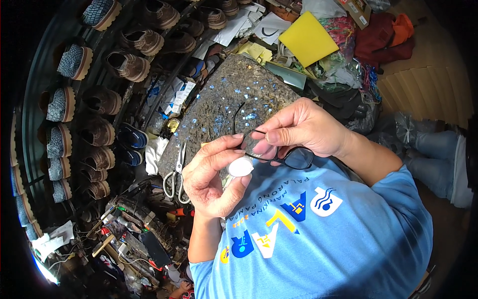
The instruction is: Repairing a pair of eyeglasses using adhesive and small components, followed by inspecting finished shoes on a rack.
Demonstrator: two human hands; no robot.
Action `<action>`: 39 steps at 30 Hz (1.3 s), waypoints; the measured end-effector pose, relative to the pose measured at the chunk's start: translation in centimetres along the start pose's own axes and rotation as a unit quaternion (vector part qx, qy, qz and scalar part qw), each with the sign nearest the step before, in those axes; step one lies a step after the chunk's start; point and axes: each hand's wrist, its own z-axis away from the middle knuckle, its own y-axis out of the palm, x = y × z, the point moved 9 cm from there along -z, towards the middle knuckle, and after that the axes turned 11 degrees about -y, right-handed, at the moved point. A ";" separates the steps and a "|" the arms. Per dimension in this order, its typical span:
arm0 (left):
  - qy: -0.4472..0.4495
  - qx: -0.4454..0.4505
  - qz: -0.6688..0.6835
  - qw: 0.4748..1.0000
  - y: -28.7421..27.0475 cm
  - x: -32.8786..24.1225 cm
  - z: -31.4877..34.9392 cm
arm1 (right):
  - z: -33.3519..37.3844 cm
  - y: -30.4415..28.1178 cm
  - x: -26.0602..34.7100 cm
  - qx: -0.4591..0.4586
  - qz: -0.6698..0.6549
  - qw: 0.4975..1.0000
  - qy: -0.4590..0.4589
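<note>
Black-rimmed eyeglasses (295, 158) were held above the speckled slab (214, 107), toward its near edge, long axis running left to right. Right hand (311, 130): pinched about the left lens. Left hand (211, 174): at its outer rim, fingers closed round a white disc (240, 167).

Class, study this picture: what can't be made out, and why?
All in the head view:
- Glasses: part of the frame, covered by the right hand.
- White piece: partly covered by the left hand; its kind is unclear.
- Top left shoe: cut off by the upper edge.
- Blue flecks: too small to identify.
</note>
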 end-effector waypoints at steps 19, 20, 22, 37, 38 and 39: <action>-0.011 0.024 -0.005 1.000 0.5 0.2 0.5 | 0.6 0.1 -3.2 0.015 -0.179 0.982 0.058; -0.011 0.023 -0.005 1.000 0.5 0.1 0.4 | 0.6 0.4 -3.3 0.032 -0.193 0.979 0.062; 0.006 0.040 -0.008 0.999 0.7 -0.5 0.3 | 0.5 1.2 -3.3 0.051 -0.229 0.971 0.056; 0.063 0.081 -0.027 0.994 1.3 -1.5 0.2 | 0.6 1.9 -3.1 0.138 -0.264 0.954 0.019; 0.063 0.080 -0.026 0.994 1.3 -1.6 0.2 | 0.6 1.8 -3.2 0.137 -0.264 0.955 0.015; 0.062 0.085 -0.022 0.994 1.4 -1.8 0.1 | 0.6 1.6 -3.5 0.137 -0.264 0.955 0.016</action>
